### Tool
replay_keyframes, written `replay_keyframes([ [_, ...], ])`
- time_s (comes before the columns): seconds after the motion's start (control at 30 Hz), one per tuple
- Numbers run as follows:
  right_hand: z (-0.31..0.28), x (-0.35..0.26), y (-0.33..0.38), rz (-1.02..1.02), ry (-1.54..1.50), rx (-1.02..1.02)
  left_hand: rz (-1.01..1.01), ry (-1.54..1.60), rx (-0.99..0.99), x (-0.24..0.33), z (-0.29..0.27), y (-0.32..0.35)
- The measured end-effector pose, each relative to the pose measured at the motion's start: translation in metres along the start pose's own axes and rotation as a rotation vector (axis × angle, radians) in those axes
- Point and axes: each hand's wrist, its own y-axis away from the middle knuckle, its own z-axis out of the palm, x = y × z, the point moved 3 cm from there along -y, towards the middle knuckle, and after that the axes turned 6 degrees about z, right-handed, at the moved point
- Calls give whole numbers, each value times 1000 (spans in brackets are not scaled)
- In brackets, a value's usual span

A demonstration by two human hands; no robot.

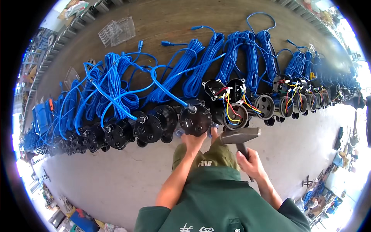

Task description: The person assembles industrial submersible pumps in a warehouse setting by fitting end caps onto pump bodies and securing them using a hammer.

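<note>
1. The black, round, capped housing (198, 120) shows a flat, dark end face with a pale metal fitting, where a thick, smooth blue cable (170, 93) enters. The grey metal-headed hammer (240, 135) has a dark handle.
2. The left hand (193, 142) touches the housing's lower edge; its fingers are partly hidden, so whether they grip cannot be told.
3. The right hand (252, 164) is closed around the hammer's handle.
4. The housing lies just beyond the left hand; the hammer's head stands beyond the right.
</note>
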Motion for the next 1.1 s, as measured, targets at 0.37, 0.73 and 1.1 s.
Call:
replay_keyframes([
  [0.37, 25, -2, -24, 39, -92, -50, -85, -126, -16, 47, -13, -4],
  [0.73, -3, -11, -9, -4, -326, -59, -211, 240, 36, 0, 5, -1],
  [1.1, -15, -39, -6, -85, -312, -67, -3, -248, 56, 26, 3, -4],
])
